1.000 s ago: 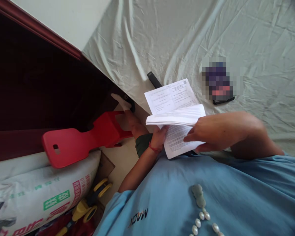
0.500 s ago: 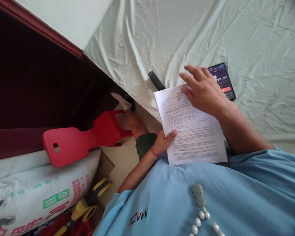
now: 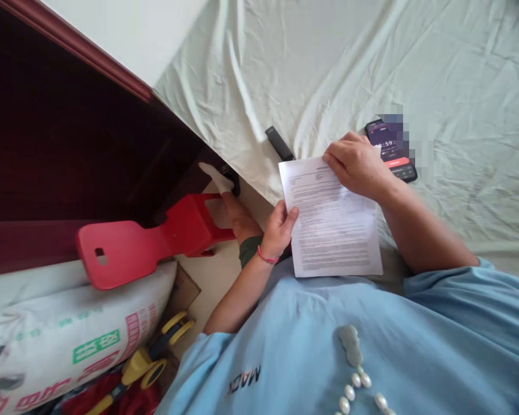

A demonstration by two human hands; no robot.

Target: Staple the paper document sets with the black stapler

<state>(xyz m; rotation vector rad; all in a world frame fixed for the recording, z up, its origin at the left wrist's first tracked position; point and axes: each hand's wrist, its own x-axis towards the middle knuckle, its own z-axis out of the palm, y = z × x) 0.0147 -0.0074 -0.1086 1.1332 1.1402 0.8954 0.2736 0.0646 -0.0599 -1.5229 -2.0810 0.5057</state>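
Printed sheets of paper (image 3: pixel 333 225) lie before my lap, dense with small lines of text; how many sheets are stacked cannot be told. My left hand (image 3: pixel 280 229) grips their left edge, thumb on top. At the upper right of the paper, my right hand (image 3: pixel 357 164) has its fingers closed on the top edge. Just beyond the top left corner is a small black stapler-like object (image 3: pixel 279 143), partly behind the paper. Past my right hand, a phone (image 3: pixel 393 155) with a lit timer screen rests on the bed sheet, part of it blurred out.
A pale, wrinkled bed sheet (image 3: pixel 341 63) spreads across the far side. On the left stand a red plastic chair (image 3: pixel 121 251), a white printed sack (image 3: pixel 69 340) and a yellow and black wheeled object (image 3: pixel 147 357). A dark wooden panel (image 3: pixel 69 144) rises beside the bed.
My right hand has gone from spread fingers over the paper to closed on its top edge. The left hand has slid up along the left edge. The paper's lower end has shifted slightly left.
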